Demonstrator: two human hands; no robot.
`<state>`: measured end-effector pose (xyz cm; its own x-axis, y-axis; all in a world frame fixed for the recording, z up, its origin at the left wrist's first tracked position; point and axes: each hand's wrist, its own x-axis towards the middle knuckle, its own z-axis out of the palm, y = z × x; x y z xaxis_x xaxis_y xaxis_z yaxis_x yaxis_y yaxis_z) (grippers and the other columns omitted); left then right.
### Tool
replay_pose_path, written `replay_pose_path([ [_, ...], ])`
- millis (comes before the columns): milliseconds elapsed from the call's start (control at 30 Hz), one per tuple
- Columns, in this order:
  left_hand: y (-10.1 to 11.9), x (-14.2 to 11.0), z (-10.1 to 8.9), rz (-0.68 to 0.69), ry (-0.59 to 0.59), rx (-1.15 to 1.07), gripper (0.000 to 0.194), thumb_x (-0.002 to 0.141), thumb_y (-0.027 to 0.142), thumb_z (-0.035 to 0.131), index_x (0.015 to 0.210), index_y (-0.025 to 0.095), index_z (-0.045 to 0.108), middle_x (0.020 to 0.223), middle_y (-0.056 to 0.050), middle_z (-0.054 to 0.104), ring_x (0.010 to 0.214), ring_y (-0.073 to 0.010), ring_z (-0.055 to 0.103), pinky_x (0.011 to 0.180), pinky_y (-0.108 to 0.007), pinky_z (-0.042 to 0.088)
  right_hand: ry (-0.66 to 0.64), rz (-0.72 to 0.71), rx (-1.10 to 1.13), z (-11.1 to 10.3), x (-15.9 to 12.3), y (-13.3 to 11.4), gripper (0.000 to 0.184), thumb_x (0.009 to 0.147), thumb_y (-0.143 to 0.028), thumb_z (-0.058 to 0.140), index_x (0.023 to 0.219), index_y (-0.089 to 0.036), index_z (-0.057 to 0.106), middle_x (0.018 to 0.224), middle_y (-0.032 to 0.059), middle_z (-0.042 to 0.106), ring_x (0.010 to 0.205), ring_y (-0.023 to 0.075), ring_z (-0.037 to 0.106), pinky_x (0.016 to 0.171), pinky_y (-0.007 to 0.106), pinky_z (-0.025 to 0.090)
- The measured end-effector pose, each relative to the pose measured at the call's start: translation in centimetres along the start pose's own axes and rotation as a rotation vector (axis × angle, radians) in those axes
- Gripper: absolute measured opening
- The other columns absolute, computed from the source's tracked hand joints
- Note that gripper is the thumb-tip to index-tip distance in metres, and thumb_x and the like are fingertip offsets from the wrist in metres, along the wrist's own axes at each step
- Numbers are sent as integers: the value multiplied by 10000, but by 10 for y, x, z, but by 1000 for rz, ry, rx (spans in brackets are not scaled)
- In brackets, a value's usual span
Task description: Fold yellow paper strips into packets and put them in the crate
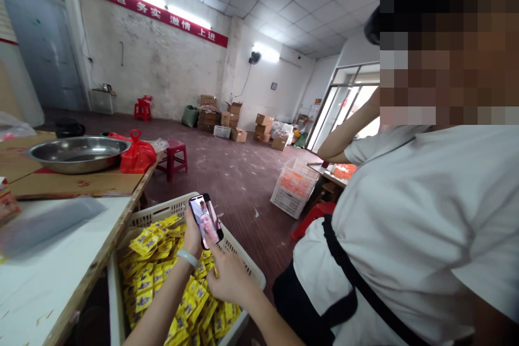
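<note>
A smartphone [206, 220] with a lit screen is gripped in my left hand [192, 235], tilted above a white plastic crate. A pale bangle [187, 258] circles my left wrist. The index finger of my right hand [230, 275] is stretched out to the lower part of the screen, the other fingers curled and holding nothing; whether the tip touches the glass I cannot tell. Beneath both hands the crate [255, 275] holds many small yellow packets [148, 275] in a heap.
A worktable [52, 227] on the left bears a steel basin [77, 159] and a red plastic bag [138, 157]. Close on the right stands a person in a white shirt [413, 216]. A stool [174, 158], stacked crates [292, 189] and cartons [263, 124] are farther off.
</note>
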<state>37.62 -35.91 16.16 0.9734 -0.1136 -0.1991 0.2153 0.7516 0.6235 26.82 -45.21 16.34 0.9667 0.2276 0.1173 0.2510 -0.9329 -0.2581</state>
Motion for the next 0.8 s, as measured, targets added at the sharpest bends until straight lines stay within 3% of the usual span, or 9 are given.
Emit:
replay_pose_path([
  [100, -1, 2, -3, 27, -65, 23, 641, 884, 607, 286, 884, 91, 667, 680, -83, 681, 580, -165, 650, 650, -282, 550, 11, -20, -7, 1, -4, -3, 773, 762, -250, 442, 1470, -204, 137, 802, 57, 655, 715, 230, 610, 666, 296, 420],
  [467, -5, 9, -13, 54, 0, 99, 603, 862, 628, 318, 928, 128, 649, 626, -40, 655, 552, -153, 632, 638, -277, 544, 36, -38, -48, -1, 3, -1, 785, 767, -251, 446, 1475, -217, 107, 822, 56, 661, 717, 223, 609, 621, 284, 397],
  [567, -5, 10, -13, 32, -5, 77, 609, 852, 638, 333, 896, 120, 651, 621, -48, 655, 535, -160, 629, 645, -298, 549, 25, 37, -60, 0, 12, 5, 814, 759, -235, 457, 1477, -213, 75, 831, 47, 667, 726, 217, 615, 633, 276, 394],
  [667, -6, 9, -11, 17, -36, 35, 617, 866, 624, 314, 929, 115, 657, 711, -78, 684, 616, -181, 661, 700, -321, 550, 35, 159, -80, -1, 16, 10, 827, 758, -220, 453, 1478, -177, 48, 840, 62, 677, 739, 224, 626, 644, 279, 394],
  [800, -6, 8, -10, 60, 34, 22, 565, 909, 558, 290, 951, 138, 665, 817, -80, 705, 767, -178, 682, 805, -295, 524, 62, 99, -47, -6, 14, 8, 764, 769, -237, 459, 1465, -230, 145, 886, 60, 679, 793, 228, 638, 658, 276, 391],
])
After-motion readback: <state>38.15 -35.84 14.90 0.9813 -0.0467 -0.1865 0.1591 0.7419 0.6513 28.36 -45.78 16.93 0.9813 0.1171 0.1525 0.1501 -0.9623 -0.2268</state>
